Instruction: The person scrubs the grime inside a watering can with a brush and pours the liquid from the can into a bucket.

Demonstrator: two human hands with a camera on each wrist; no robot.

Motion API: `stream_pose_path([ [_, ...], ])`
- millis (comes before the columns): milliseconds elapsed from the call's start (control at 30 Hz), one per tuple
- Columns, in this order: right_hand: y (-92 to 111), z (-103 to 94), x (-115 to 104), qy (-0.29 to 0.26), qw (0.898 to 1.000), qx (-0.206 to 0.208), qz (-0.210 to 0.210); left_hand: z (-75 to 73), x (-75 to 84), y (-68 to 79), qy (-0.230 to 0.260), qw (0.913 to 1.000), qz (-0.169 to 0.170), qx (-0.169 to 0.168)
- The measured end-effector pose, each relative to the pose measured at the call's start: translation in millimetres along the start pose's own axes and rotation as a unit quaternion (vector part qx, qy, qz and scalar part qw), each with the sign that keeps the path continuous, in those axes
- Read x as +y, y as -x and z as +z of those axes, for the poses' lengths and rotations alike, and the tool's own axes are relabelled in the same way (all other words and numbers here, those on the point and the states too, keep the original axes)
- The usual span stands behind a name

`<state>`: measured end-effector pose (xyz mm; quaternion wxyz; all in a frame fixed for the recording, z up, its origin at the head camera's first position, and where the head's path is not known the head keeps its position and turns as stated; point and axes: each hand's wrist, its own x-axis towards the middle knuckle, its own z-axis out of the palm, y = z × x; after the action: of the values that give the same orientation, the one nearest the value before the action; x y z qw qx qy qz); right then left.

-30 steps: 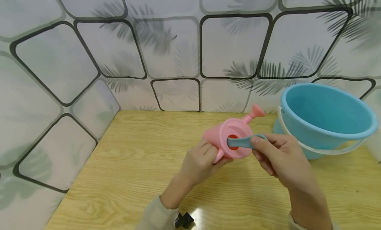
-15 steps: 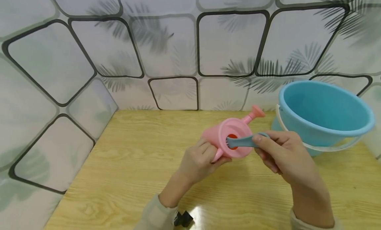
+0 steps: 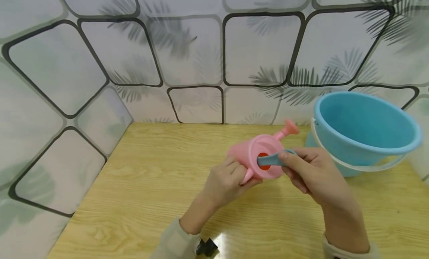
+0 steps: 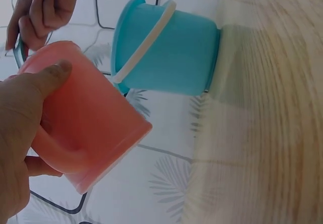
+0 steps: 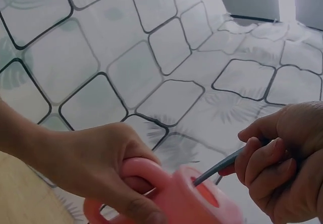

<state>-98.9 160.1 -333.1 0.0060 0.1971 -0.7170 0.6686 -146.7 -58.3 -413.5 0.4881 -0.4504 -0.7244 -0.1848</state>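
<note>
Leaf-printed wall covering [image 3: 194, 58] bounds the left and rear of the wood-grain worktop [image 3: 144, 169]. Next, moving rightward, a dark block [image 3: 206, 248] sits beside the left cuff [image 3: 179, 238]. The left hand [image 3: 225, 181] grips the pink watering can [image 3: 241, 152] at its handle, holding it tilted above the worktop, mouth toward the right hand [image 3: 316, 175]. Caution: a slackened grip could let the can rotate or drop. A red item [image 3: 266, 167] shows inside the can; excessive tilt could make it slide out if it is loose. The blue-grey utensil [image 3: 271, 160] enters the mouth, its tip hidden; contact with the red item cannot be confirmed. Sideways force could jam the utensil against the can's rim or knock the can askew. The right hand pinches the utensil's outer end, apart from the left hand. At far right, the blue bucket [image 3: 355, 153] stands just beyond the right hand, its white bail [image 3: 372, 168] hanging on the near side. Withdrawing the utensil too far rightward could strike the bucket or snag the bail.
</note>
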Motion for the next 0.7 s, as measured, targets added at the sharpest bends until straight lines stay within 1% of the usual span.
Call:
stream_pose_path([
  [100, -4, 5.3, 1, 0.032, 0.999, -0.004, 0.014, -0.3, 1.1, 0.1, 0.001, 1.0, 0.0, -0.005],
  [133, -4, 5.0, 1, 0.033, 0.999, -0.005, 0.015, -0.6, 0.9, -0.1, 0.001, 1.0, 0.0, -0.006],
  [200, -2, 2.1, 0, 0.013, 1.0, 0.01, 0.012, -1.2, -0.1, -0.8, 0.002, 1.0, 0.0, -0.008],
  [267, 1, -3.4, 0, -0.018, 1.0, 0.009, -0.006, -2.1, -1.2, -1.5, 0.007, 0.9999, -0.001, -0.011],
  [333, 2, -7.4, 1, -0.038, 0.999, -0.006, -0.02, -2.9, -1.2, -2.2, 0.015, 0.9998, 0.0, -0.013],
  [467, -2, -8.3, 4, 0.012, 0.998, -0.059, -0.012, -4.4, 0.7, -4.5, 0.037, 0.9991, 0.006, -0.018],
  [567, -2, -10.2, 5, 0.023, 0.997, -0.072, -0.014, -5.8, 1.2, -5.6, 0.045, 0.9988, 0.002, -0.022],
  [700, 4, -17.4, 4, -0.036, 0.997, -0.059, -0.038, -7.5, -0.2, -6.4, 0.049, 0.9985, -0.005, -0.026],
])
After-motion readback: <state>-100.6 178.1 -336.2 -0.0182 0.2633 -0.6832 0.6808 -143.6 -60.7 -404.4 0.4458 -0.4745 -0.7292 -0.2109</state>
